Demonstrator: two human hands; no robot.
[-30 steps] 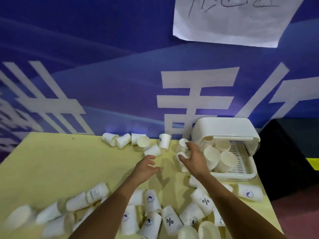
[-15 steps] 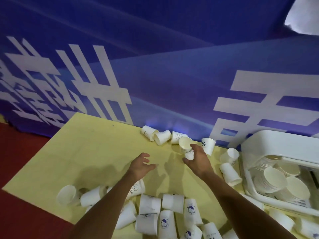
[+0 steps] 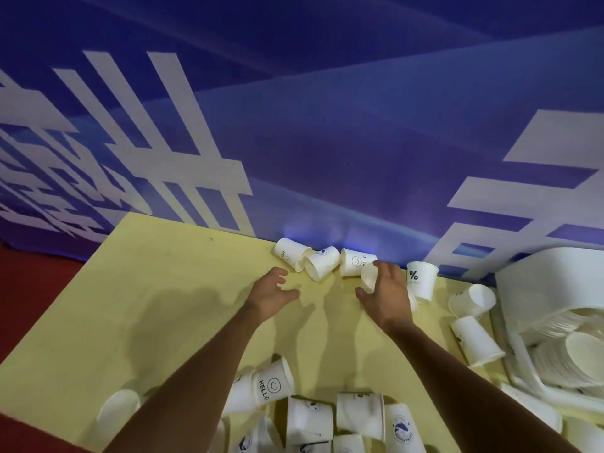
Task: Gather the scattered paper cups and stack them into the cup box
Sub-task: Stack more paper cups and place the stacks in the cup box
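White paper cups lie scattered on the yellow table (image 3: 157, 289). Three lie on their sides along the far edge: one cup (image 3: 290, 254), a second (image 3: 322, 263) and a smiley cup (image 3: 353, 261). My right hand (image 3: 387, 297) grips a small white cup (image 3: 369, 276) just beside the smiley cup. A cup marked "%" (image 3: 421, 282) stands upright to its right. My left hand (image 3: 272, 293) hovers above the table with spread fingers, holding nothing, near the far cups. The white cup box (image 3: 552, 289) is at the right, with stacked cups (image 3: 568, 358) inside.
Two cups (image 3: 472, 300) (image 3: 475, 341) lie next to the box. Several more cups, one marked HELLO (image 3: 273, 384), lie in a heap near my forearms. A blue banner wall (image 3: 327, 142) rises behind the table. Red floor (image 3: 29, 282) shows past the left edge.
The view has swung left, putting the box at the right edge. My right hand moved from beside the box to the far row and closed round a cup. My left hand reached forward.
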